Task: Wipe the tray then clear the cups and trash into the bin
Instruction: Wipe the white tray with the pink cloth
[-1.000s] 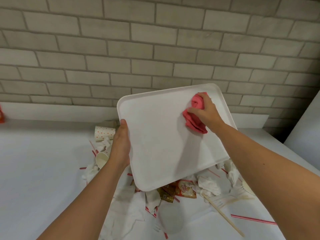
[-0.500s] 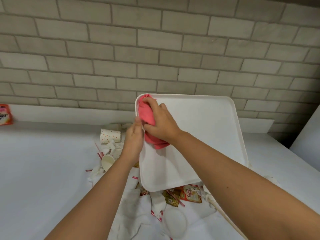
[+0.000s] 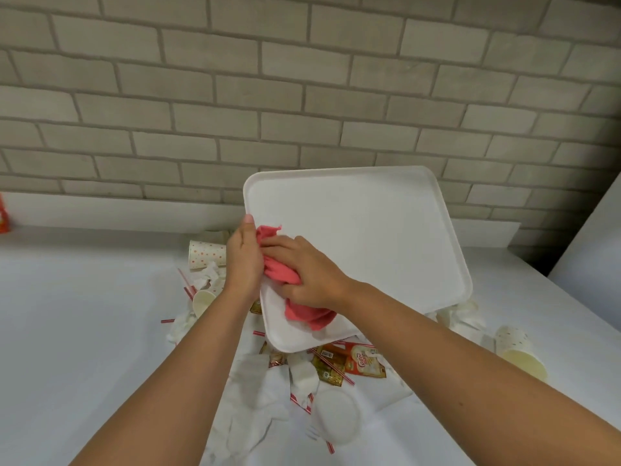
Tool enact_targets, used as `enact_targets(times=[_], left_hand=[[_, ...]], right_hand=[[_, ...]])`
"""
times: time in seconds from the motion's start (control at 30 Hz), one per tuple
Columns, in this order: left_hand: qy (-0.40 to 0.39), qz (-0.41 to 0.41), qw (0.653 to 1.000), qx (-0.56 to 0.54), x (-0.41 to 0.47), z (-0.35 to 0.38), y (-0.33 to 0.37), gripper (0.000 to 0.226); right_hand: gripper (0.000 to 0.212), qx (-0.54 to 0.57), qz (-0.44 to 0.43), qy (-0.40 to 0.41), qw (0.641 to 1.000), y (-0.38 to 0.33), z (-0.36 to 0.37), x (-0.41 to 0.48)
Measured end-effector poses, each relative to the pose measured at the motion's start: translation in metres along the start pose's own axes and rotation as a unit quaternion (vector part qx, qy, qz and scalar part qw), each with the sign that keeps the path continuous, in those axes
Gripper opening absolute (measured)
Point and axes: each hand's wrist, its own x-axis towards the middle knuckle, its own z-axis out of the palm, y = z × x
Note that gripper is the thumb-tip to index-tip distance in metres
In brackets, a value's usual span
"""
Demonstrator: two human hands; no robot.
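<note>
Litter everywhere on the white bench [image 3: 67, 314]: crumpled napkins [image 3: 255, 381], red-striped straws [image 3: 168, 320], creamer sachets [image 3: 366, 361], a flat white lid [image 3: 336, 418], a dotted paper cup [image 3: 205, 253] on its side at the far left of the heap, a plain cup [image 3: 202, 300] just beside the left wrist, and another dotted cup [image 3: 517, 351] tipped over on the right. Above it all, the tray [image 3: 369, 237] is held tilted up off the bench, in front of the brick wall [image 3: 302, 95], plain white with a raised rim and rounded corners. Left hand [image 3: 243, 260] grips the tray's left edge, thumb up along the rim. Right hand [image 3: 309, 274] presses a bunched pink cloth [image 3: 307, 312] against the near left part, fingers curled into it. Both forearms cross the heap and hide much of it; the tray covers the far part. A red packet [image 3: 2, 216] is cut off at the left edge.
</note>
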Motion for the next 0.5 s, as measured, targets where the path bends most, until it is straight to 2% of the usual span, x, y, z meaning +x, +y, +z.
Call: enact_targets(times=[0.17,0.27,0.5], left_hand=[[0.059,-0.035,0.997,-0.019,-0.002,0.004,0.003,0.036],[0.071,-0.050,0.996,-0.024,0.001,0.007,0.001,0.036],[0.061,-0.101,0.993,-0.028,-0.003,0.018,-0.013,0.033]], right_hand=[[0.061,-0.066,-0.052,-0.079,0.993,-0.001,0.012,-0.042],[0.043,-0.106,-0.074,-0.087,0.988,0.002,0.012,-0.065],[0.033,-0.227,-0.015,-0.102,0.968,0.031,-0.004,-0.109]])
